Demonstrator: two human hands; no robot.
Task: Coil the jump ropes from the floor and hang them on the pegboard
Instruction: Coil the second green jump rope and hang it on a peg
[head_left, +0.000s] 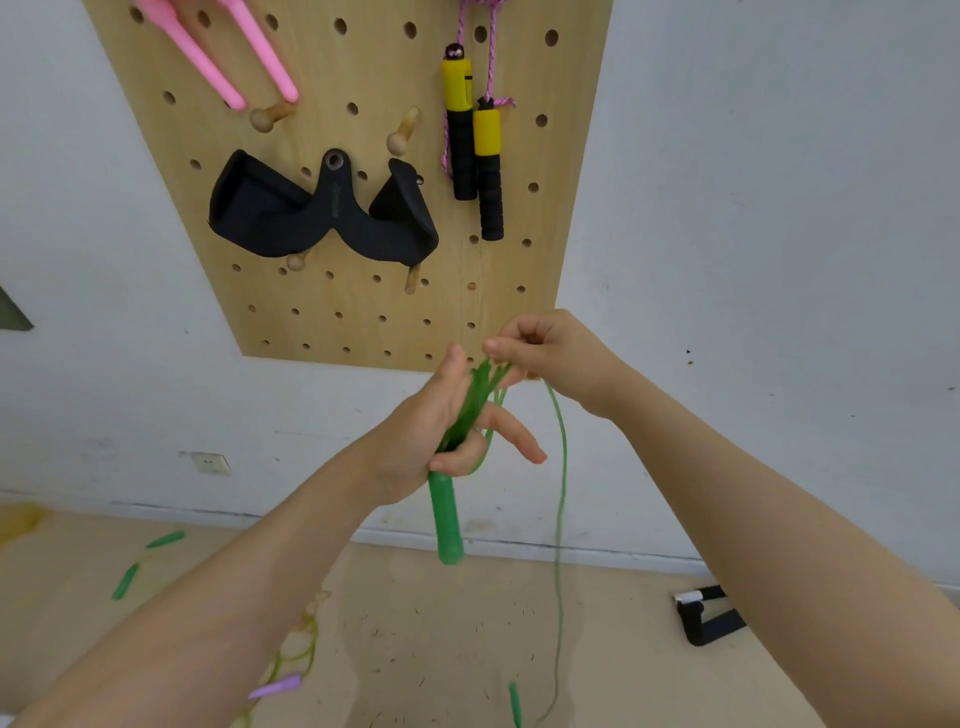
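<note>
Two bare hands work a green rope (560, 467) below a wooden pegboard (363, 322). The left hand (441, 431) grips the green handle (445, 514) with lower fingers curled, others extended. The right hand (545, 348) pinches what seem to be gathered loops. The rope's free end trails to the floor (415, 623).

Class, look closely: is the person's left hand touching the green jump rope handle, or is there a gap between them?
Touching. The head view shows the left hand curled round the top of the green handle.
</note>
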